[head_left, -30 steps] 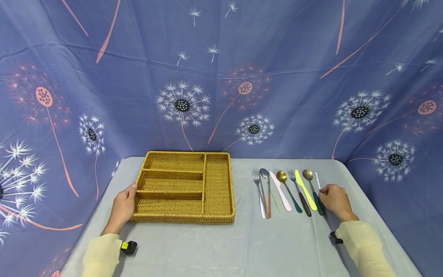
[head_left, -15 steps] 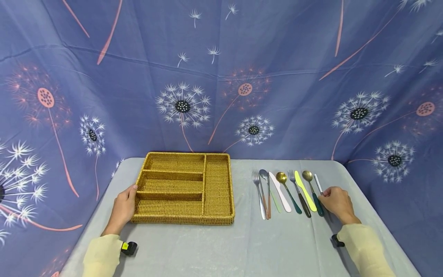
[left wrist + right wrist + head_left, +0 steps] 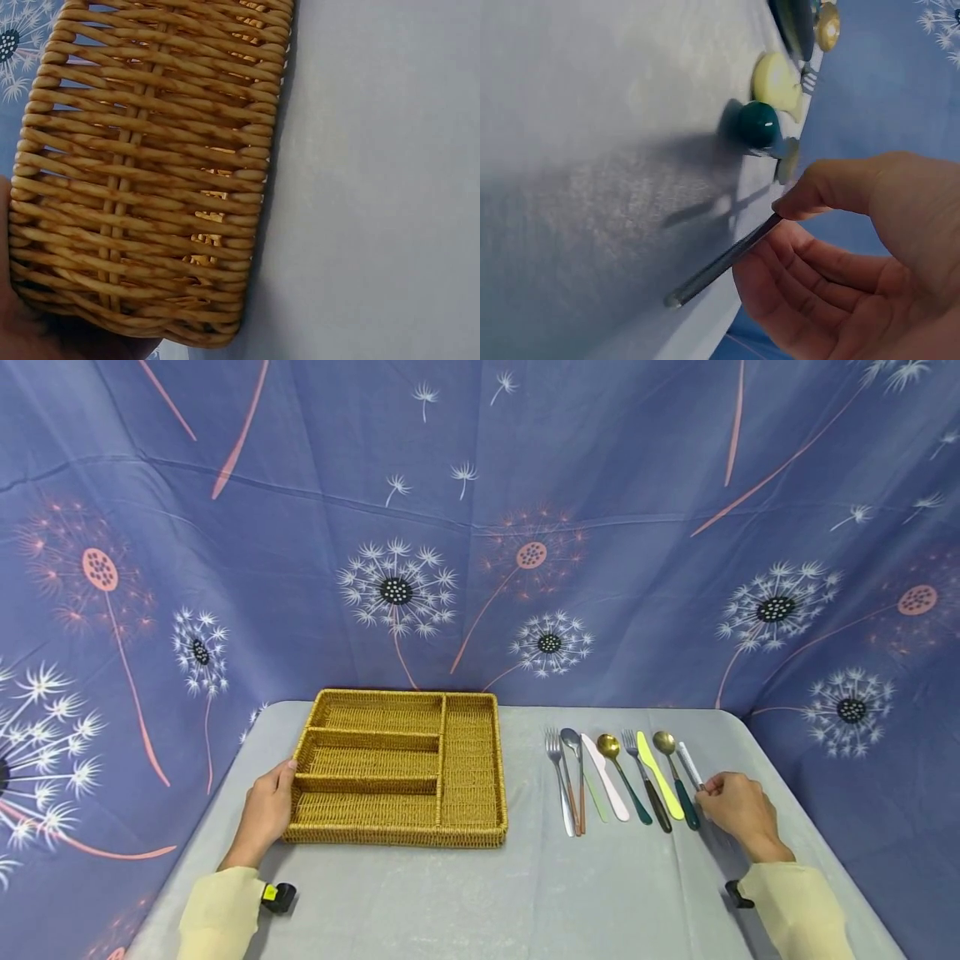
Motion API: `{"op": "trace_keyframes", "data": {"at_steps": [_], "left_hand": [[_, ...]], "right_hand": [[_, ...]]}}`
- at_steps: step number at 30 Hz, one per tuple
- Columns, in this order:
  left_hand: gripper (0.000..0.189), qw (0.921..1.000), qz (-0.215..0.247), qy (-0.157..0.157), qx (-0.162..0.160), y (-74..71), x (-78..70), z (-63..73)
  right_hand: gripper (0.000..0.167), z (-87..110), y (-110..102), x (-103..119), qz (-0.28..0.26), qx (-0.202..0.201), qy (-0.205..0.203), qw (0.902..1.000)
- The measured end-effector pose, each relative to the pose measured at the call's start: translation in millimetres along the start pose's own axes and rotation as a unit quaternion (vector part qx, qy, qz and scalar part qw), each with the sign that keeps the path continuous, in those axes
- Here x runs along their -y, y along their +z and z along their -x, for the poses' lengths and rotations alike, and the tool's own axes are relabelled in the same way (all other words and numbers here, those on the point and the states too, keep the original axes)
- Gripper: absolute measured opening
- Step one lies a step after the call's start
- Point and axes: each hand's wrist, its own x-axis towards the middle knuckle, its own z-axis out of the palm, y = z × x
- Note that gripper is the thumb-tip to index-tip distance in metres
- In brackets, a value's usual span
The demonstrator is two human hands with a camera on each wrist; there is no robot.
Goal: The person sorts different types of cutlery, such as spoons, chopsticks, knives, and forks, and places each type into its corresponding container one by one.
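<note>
Slim utensil (image 3: pixel 691 766), I note, is pinched in the nearer right hand (image 3: pixel 741 810), its long axis slanting forward-left from there; left hand (image 3: pixel 267 807), well apart, grips the woven tray (image 3: pixel 397 836) at its right.

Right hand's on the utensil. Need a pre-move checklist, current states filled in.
1. Right hand pinching the utensil: ok.
2. Utensil's near end off the table: ok, shadow falls apart from it.
3. Utensil apart from the green-handled spoon: ok, gap shows in head view.
4. Left hand on the woven tray: ok, at its left side.
5. Utensil over woven tray: not ok, it's at the table's right.
6. Utensil type: cannot tell.
</note>
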Motion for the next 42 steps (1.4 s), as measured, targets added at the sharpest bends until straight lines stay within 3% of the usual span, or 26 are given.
{"op": "trace_keyframes", "data": {"at_steps": [9,23,32,42], "left_hand": [[0.068,0.9998,-0.005,0.015,-0.011,0.6,0.8,0.1],[0.065,0.9998,0.002,0.009,-0.016,1.2,-0.1,1.1],[0.067,0.9999,0.004,0.009,-0.01,0.3,-1.1,0.8],[0.068,0.9999,0.006,0.011,-0.001,-0.3,-2.0,1.7]], "right_hand": [[0.012,13.9,-8,12,-0.004,-0.022,-0.028,0.9994],[0.012,29.9,-16,38,0.007,-0.041,-0.057,0.9975],[0.011,36.8,-18,62,0.008,-0.023,-0.104,0.9942],[0.01,42.5,-15,87,0.003,-0.001,-0.126,0.992]]}}
